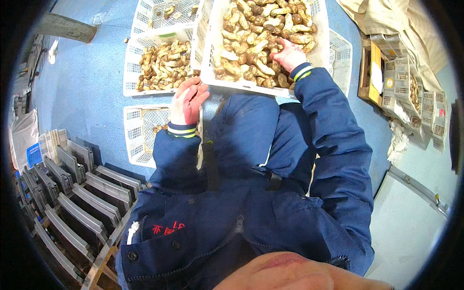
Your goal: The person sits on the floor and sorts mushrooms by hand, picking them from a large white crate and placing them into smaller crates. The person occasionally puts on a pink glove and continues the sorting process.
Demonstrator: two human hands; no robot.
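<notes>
A large white plastic crate (250, 85) full of brown-capped mushrooms (259, 47) stands in front of my knees. My right hand (289, 55) reaches in among the mushrooms at the crate's right part, its fingers bent on or beside one; whether it grips any is hard to tell. Near the crate's lower left corner is my left hand (188, 100), palm turned up, fingers apart, holding nothing. Both hands look thinly gloved or stained pinkish white. Left of the big crate, a white perforated crate (130, 78) holds many smaller mushrooms (165, 65).
A crate with a few mushrooms (135, 134) lies below my left hand; another (139, 21) is at the upper left. A post (70, 28) stands far left, metal racks (79, 203) lower left. At right are a wooden box (365, 72), stacked crates (402, 78) and draped cloth (395, 18).
</notes>
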